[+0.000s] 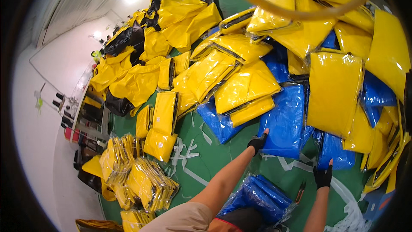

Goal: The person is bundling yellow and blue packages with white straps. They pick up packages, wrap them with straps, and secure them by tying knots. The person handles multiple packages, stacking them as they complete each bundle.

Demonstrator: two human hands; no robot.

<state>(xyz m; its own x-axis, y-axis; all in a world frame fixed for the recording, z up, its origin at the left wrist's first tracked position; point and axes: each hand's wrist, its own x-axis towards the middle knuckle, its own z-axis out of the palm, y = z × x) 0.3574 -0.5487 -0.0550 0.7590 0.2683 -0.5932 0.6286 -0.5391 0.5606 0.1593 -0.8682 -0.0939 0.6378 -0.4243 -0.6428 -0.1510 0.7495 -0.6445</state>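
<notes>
My left hand, in a black fingerless glove, is at the lower left corner of a flat blue plastic-wrapped package. Its thumb lies on the wrap and the other fingers are mostly hidden. Further right, my right hand, gloved alike, holds the lower edge of a second blue package, thumb uppermost. This second package lies partly beneath a large yellow package. Close to my body lies a stack of blue wrapped packages.
Yellow packages heap up ahead, with loose yellow-and-black sheeting farther left. Bundled yellow packages stand at the left. A cutter and white strips lie on the green floor. Sewing machines line the left wall.
</notes>
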